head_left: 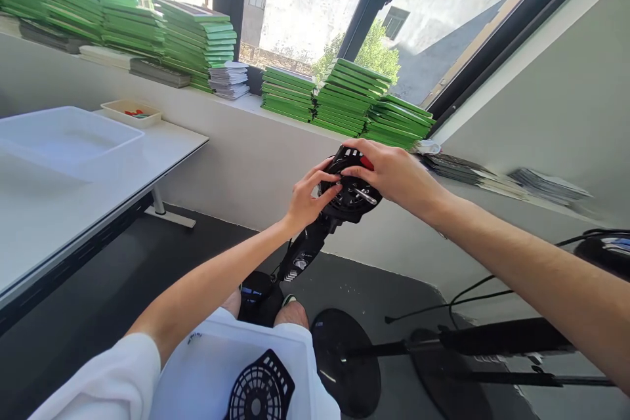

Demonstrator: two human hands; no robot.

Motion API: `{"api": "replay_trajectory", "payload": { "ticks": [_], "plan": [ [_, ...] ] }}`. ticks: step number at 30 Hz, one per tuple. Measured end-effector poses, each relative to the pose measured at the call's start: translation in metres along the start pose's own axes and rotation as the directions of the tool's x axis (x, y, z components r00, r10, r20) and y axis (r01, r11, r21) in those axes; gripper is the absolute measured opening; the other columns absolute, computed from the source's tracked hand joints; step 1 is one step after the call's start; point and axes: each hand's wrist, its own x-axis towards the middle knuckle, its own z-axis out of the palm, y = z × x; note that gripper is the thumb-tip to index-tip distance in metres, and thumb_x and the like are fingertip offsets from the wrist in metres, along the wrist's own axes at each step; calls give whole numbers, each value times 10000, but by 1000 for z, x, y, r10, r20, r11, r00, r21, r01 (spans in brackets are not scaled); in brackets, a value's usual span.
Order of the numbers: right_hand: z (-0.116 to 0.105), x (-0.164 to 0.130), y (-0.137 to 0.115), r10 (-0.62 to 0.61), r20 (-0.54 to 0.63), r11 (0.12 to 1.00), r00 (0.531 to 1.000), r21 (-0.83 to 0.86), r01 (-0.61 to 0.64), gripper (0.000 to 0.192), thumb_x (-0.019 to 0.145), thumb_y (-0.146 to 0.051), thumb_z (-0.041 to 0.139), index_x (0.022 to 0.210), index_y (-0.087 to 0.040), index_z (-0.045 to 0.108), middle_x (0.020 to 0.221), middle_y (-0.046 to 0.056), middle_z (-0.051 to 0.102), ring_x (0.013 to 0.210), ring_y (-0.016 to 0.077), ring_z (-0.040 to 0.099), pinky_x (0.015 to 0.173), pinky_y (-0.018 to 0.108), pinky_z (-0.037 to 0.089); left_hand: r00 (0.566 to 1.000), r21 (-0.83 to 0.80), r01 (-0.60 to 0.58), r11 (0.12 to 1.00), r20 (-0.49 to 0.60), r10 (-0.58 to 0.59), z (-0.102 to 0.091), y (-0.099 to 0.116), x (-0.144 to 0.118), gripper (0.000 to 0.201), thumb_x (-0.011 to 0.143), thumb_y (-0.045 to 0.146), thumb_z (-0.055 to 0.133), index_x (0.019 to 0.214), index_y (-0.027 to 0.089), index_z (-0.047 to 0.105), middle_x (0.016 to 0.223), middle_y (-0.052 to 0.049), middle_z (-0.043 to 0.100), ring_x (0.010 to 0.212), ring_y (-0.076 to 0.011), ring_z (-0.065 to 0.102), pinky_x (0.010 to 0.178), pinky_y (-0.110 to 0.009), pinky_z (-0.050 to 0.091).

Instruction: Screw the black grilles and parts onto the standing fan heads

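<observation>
A small black fan head [350,194] with a round grille stands on a black stem [301,254] rising from the floor in front of me. My left hand [306,198] pinches its left rim with fingers and thumb. My right hand [390,172] covers the top right of the fan head, fingers curled over it; a red part [367,161] shows under the fingers and a silver pin-like piece [365,195] lies across the grille. A separate black round grille [260,391] rests in a white tray [207,367] on my lap.
A white table [73,184] with a white tray [63,138] and a small beige tray [132,113] stands at left. Stacks of green booklets [344,102] line the window sill. Black round bases [344,361], poles [492,341] and cables lie on the dark floor at right.
</observation>
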Motion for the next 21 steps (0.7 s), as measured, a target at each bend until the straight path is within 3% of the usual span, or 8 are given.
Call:
{"api": "replay_trajectory", "payload": {
  "ticks": [3, 6, 9, 12, 15, 17, 19, 21],
  "plan": [
    [-13, -13, 4, -8, -245, 992, 970, 117, 38, 275, 1010, -420, 506, 934, -248, 708, 1125, 73, 786, 1002, 242, 733, 878, 394, 562, 1000, -12, 26, 1000, 8, -25, 0, 1, 0, 269, 977, 494, 662, 945, 234, 723, 1469, -124, 664, 1363, -285, 636, 1175, -483, 473],
    [-34, -19, -6, 70, -453, 965, 889, 258, 56, 472, 1006, -508, 572, 624, -232, 576, 545, 12, 626, 519, 146, 573, 575, 319, 457, 999, -53, 33, 998, 8, -32, 0, 1, 2, 291, 964, 506, 684, 908, 222, 718, 1465, -138, 664, 1354, -291, 642, 1161, -487, 482],
    [-53, -14, -35, 18, -714, 881, 699, 342, 327, 657, 1011, -599, 563, 493, -227, 407, 400, -24, 364, 388, 103, 413, 443, 307, 293, 999, -104, 35, 994, 15, -33, 0, 1, 3, 302, 948, 518, 709, 913, 218, 719, 1465, -146, 659, 1365, -292, 631, 1160, -490, 482],
    [-57, 1, -70, 65, -856, 838, 513, 326, 439, 612, 1020, -632, 519, 570, -235, 400, 515, -22, 374, 462, 123, 499, 463, 310, 362, 997, -120, 70, 990, 30, -66, -1, 2, 4, 318, 930, 535, 730, 925, 217, 723, 1473, -149, 647, 1365, -291, 628, 1170, -501, 473],
    [-43, 16, -88, 86, -839, 844, 537, 347, 409, 612, 1055, -648, 394, 588, -255, 349, 545, -12, 375, 468, 128, 497, 478, 323, 439, 995, -114, 92, 989, 39, -88, -4, 3, 5, 311, 927, 522, 740, 915, 212, 726, 1477, -147, 639, 1373, -288, 622, 1179, -497, 465],
    [-28, 23, -86, 98, -764, 885, 638, 360, 294, 624, 1078, -633, 264, 589, -267, 386, 555, 15, 436, 493, 144, 513, 510, 345, 480, 996, -123, 87, 989, 42, -82, -5, 3, 6, 307, 923, 511, 748, 902, 206, 727, 1468, -146, 643, 1382, -286, 615, 1189, -494, 456],
    [-13, 27, -76, 154, -635, 937, 757, 337, 92, 647, 1083, -608, 181, 682, -278, 567, 609, 54, 547, 568, 181, 567, 563, 385, 515, 997, -132, 77, 988, 39, -73, -6, 3, 6, 299, 921, 501, 754, 892, 204, 728, 1457, -141, 650, 1379, -284, 618, 1195, -496, 452],
    [-1, 30, -66, 222, -543, 952, 810, 301, -59, 628, 1077, -597, 189, 913, -299, 717, 676, 79, 627, 653, 225, 615, 611, 432, 530, 997, -140, 70, 988, 32, -66, -4, 3, 7, 283, 926, 486, 753, 888, 207, 728, 1452, -132, 653, 1371, -281, 625, 1195, -500, 456]
  ]
}}
